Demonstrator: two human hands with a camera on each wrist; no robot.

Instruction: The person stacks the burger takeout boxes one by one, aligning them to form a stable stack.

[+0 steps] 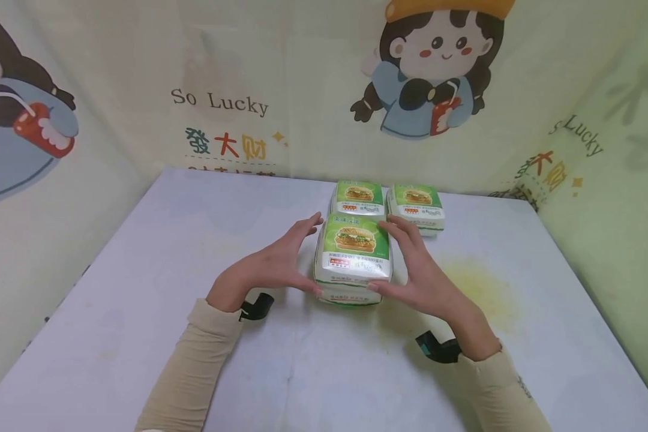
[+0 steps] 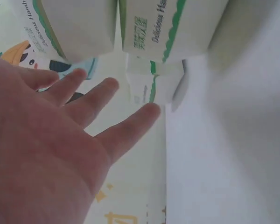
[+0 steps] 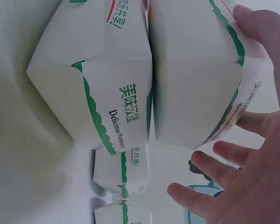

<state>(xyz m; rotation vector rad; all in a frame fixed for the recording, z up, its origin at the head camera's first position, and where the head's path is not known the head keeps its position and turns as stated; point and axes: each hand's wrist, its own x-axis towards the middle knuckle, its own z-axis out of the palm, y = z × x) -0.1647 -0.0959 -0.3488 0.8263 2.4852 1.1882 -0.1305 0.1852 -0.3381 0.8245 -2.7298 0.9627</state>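
Two white-and-green hamburger boxes are stacked near the middle of the table in the head view, the upper box (image 1: 356, 240) squarely over the lower box (image 1: 348, 296). My left hand (image 1: 272, 261) is at the stack's left side, fingers spread and fairly straight, its thumb tip by the front left corner. On the other side, my right hand (image 1: 423, 279) has its thumb at the front right corner and its fingers along the upper box's right edge. The right wrist view shows that thumb against the upper box (image 3: 196, 74), with the fingers loosely spread beside it.
Behind the stack stand two more hamburger boxes, a left one (image 1: 359, 195) and a right one (image 1: 418, 201), close to the table's back edge. A printed cloth (image 1: 313, 90) hangs behind the white table (image 1: 281, 372). Yellowish stains mark the tabletop at the right.
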